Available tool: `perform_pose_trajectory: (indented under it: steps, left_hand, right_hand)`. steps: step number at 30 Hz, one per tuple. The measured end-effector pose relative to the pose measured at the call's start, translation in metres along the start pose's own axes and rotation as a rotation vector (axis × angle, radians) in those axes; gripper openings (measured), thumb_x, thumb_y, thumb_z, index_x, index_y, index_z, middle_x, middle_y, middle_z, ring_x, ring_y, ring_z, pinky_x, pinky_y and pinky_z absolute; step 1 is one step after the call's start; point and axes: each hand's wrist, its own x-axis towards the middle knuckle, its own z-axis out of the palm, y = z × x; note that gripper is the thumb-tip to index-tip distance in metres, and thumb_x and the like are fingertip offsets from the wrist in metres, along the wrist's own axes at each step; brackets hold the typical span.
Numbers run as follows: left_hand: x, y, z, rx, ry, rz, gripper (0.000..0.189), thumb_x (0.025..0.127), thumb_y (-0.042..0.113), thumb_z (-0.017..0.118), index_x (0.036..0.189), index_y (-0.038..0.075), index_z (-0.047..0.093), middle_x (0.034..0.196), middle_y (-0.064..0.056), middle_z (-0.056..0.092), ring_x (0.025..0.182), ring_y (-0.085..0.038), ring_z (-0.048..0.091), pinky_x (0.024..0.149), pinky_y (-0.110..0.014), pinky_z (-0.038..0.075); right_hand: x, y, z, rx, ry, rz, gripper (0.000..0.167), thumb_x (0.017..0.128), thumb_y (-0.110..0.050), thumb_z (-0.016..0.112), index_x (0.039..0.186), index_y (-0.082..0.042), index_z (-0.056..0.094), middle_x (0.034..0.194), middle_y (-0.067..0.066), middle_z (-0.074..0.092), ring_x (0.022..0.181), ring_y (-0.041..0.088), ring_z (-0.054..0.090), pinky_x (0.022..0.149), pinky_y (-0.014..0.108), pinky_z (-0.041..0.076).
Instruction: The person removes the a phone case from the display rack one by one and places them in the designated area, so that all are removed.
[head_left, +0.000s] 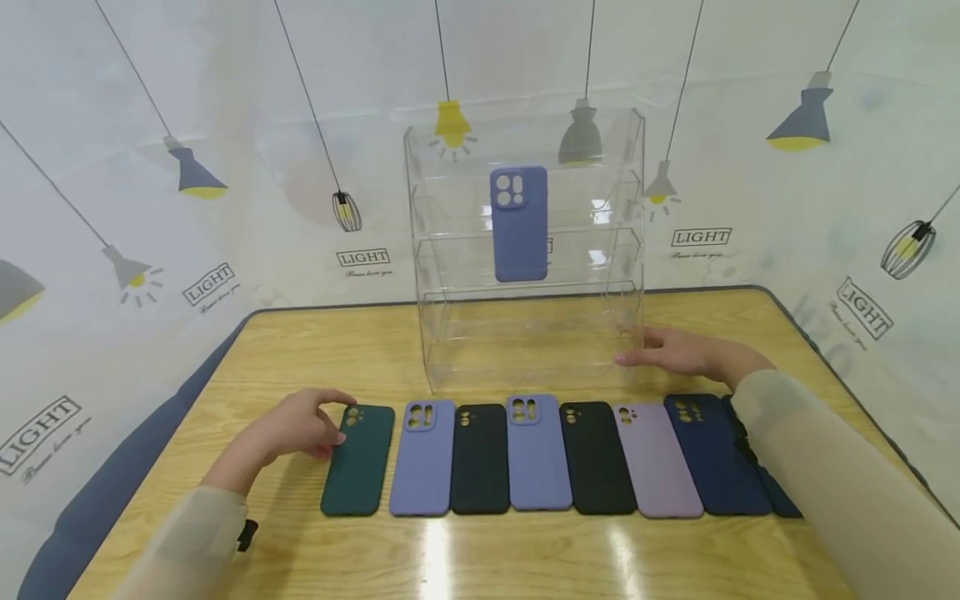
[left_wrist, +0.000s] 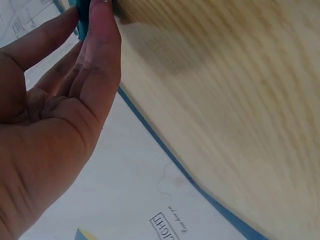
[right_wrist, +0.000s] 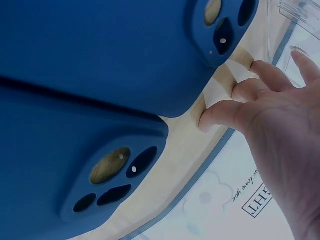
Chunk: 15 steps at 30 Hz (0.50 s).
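Note:
My left hand [head_left: 296, 425] pinches the edge of a dark green phone case [head_left: 358, 467] at the left end of a row; in the left wrist view, only a sliver of the teal case [left_wrist: 83, 19] shows between thumb and fingers. My right hand [head_left: 678, 352] is at the lower right side of a clear tiered rack [head_left: 525, 358], fingers spread. From the right wrist, the hand [right_wrist: 280, 110] appears beyond two navy cases, fingertips down near the tabletop. A periwinkle phone case [head_left: 520, 242] stands upright in the rack.
Along the row lie periwinkle [head_left: 422, 467], black [head_left: 480, 467], lilac [head_left: 663, 467] and navy [head_left: 723, 467] phone cases, several in all. My right sleeve [head_left: 832, 475] covers part of the last navy one. Behind the wooden table [head_left: 322, 342] hangs a lamp-patterned backdrop [head_left: 300, 167].

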Motion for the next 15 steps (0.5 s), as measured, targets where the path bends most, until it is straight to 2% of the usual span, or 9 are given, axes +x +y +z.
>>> perform_pose_trajectory:
  steps: [7,10,15]
  left_hand:
    - [-0.0008,0.0032,0.0008,0.142,0.012,0.013,0.054,0.097,0.002,0.072,0.149,-0.003,0.058,0.080,-0.008,0.076,0.065,-0.017,0.069,0.065,-0.034,0.063]
    - [-0.0010,-0.0007,0.0021,0.135,-0.001,0.020,0.050,0.098,0.001,0.070,0.147,-0.004,0.059,0.077,-0.007,0.074,0.064,-0.017,0.067,0.063,-0.033,0.061]
    - [0.0033,-0.0035,0.0007,0.067,-0.016,0.041,0.048,0.099,0.000,0.068,0.146,-0.003,0.060,0.086,-0.009,0.076,0.069,-0.018,0.068,0.065,-0.035,0.062]
  right_hand:
    - [0.0003,0.0010,0.0019,-0.002,0.013,-0.003,0.107,0.098,-0.075,0.057,0.173,-0.014,0.011,0.176,0.028,0.018,0.160,0.057,0.016,0.124,0.076,0.026]
    - [0.0005,0.0018,0.0023,-0.013,0.014,0.003,0.108,0.097,-0.076,0.057,0.173,-0.013,0.012,0.176,0.028,0.017,0.160,0.058,0.015,0.125,0.076,0.025]
    - [-0.0003,0.0029,0.0015,-0.023,0.026,0.002,0.108,0.097,-0.077,0.057,0.173,-0.015,0.012,0.176,0.028,0.018,0.160,0.058,0.015,0.124,0.076,0.026]
